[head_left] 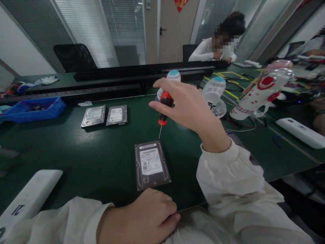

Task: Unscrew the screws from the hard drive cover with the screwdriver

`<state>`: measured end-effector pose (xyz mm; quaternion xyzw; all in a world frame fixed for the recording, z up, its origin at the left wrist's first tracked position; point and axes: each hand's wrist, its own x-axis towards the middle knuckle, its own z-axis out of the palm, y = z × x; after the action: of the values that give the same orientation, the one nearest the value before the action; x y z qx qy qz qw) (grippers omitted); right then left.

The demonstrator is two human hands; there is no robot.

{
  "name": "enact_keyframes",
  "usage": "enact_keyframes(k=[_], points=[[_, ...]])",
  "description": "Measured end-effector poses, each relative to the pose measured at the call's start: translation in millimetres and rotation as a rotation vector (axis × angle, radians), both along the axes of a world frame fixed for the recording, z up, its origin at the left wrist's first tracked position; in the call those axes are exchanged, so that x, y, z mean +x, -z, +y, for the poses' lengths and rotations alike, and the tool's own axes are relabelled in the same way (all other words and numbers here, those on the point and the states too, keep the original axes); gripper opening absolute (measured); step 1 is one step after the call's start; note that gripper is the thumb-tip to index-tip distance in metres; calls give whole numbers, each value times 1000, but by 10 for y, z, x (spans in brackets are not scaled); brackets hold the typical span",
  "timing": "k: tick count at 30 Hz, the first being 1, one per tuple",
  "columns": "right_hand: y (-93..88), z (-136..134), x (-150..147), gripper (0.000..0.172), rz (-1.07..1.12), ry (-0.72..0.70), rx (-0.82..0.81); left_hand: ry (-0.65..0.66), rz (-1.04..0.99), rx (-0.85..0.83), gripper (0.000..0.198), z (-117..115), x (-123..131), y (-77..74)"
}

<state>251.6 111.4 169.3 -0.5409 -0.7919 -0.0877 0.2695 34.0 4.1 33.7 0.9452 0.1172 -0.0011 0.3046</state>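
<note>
A hard drive point(152, 166) lies label up on the green table in front of me. A red and black screwdriver point(163, 120) stands nearly upright, its tip at the drive's far right corner. My right hand point(185, 105) is around the screwdriver's handle from the right, with thumb and forefinger stretched past it; the other fingers are hidden. Close to the drive's near edge rests my left hand point(144, 217), loosely curled, and no object shows in it.
Two more hard drives point(93, 116) point(116, 115) lie at the left, near a blue bin point(38, 110). Small white fans point(214, 91) and a patterned bottle point(259, 91) stand at the right. White devices point(302, 132) point(33, 193) lie on both sides. A person point(213, 51) sits across the table.
</note>
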Motion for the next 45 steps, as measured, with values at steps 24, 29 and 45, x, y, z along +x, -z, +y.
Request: enact_keyframes(k=[24,29,45], points=[[30,34,18,38,76,-128,79,12,22,6,29,-1,-8,8],[11,49,49,47,131,-256,77,15,29,6,28,1,-14,-11],[-19,-14,43,28,155,-247,-45,18,48,24,28,9,7,-21]])
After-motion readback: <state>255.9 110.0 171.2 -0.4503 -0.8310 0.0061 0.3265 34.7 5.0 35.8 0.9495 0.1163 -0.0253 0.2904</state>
